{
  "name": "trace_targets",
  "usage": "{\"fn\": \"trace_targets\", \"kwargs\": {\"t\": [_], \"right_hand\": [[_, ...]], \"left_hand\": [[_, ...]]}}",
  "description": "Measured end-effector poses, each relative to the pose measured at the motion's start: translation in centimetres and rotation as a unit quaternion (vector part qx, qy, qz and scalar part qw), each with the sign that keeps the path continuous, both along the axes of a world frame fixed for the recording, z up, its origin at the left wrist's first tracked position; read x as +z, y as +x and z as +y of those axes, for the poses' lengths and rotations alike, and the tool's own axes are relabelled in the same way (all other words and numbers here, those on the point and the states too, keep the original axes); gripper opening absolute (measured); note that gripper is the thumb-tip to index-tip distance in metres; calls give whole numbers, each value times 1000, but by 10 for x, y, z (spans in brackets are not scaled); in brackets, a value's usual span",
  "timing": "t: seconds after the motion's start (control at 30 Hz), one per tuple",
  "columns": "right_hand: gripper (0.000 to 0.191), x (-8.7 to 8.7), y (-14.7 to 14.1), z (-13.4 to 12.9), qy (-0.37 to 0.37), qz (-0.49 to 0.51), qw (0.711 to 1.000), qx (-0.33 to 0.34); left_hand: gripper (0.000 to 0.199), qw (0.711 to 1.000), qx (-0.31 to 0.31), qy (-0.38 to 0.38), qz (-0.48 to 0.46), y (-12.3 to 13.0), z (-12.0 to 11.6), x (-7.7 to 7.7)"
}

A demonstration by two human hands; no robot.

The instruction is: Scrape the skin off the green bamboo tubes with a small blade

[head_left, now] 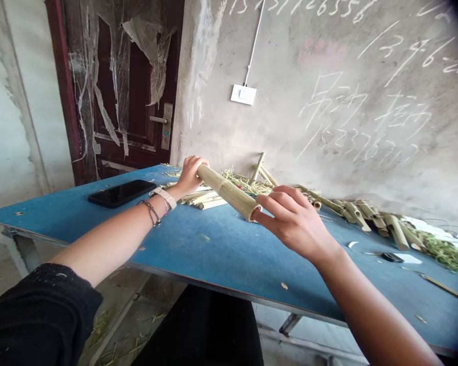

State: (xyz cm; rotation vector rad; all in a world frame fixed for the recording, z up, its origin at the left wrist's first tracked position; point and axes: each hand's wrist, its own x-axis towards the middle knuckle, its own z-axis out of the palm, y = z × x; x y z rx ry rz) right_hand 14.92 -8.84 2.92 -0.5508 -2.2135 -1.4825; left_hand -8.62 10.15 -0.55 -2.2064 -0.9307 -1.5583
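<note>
A pale bamboo tube (231, 194) is held aslant above the blue table (198, 249), its open end toward the right. My left hand (191, 175) is wrapped round the tube's far left end. At the near open end, my right hand (293, 221) has its fingers curled, with the thumb at the rim and fingertips touching the tube. A light-coloured watch and dark bracelets are on my left wrist. Beneath and behind the tube lie cut bamboo strips (212, 202).
A black phone (122, 193) lies at the left. Bamboo shavings (244, 181) and an upright bamboo piece (257, 168) are at the back. Bamboo tubes (396, 231), a black round item (392, 257) and a thin stick (446, 288) are at the right. The wall stands behind.
</note>
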Motion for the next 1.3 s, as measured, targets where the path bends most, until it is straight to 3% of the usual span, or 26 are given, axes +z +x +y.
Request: {"fn": "trace_targets", "kwargs": {"t": [0.53, 0.7, 0.9, 1.1, 1.3], "right_hand": [[15, -4, 8, 15, -33, 61, 997, 25], [14, 0, 9, 13, -55, 44, 998, 5], [20, -1, 6, 10, -3, 0, 1000, -29], [25, -6, 6, 19, 11, -2, 1000, 4], [18, -10, 13, 30, 14, 31, 999, 37]], "left_hand": [[28, 1000, 11, -14, -3, 0, -1, 0], [29, 1000, 13, -14, 7, -1, -2, 0], [30, 1000, 18, -7, 16, -1, 0, -1], [29, 1000, 24, 8, 16, -2, 4, -1], [26, 1000, 28, 3, 14, -3, 2, 0]]}}
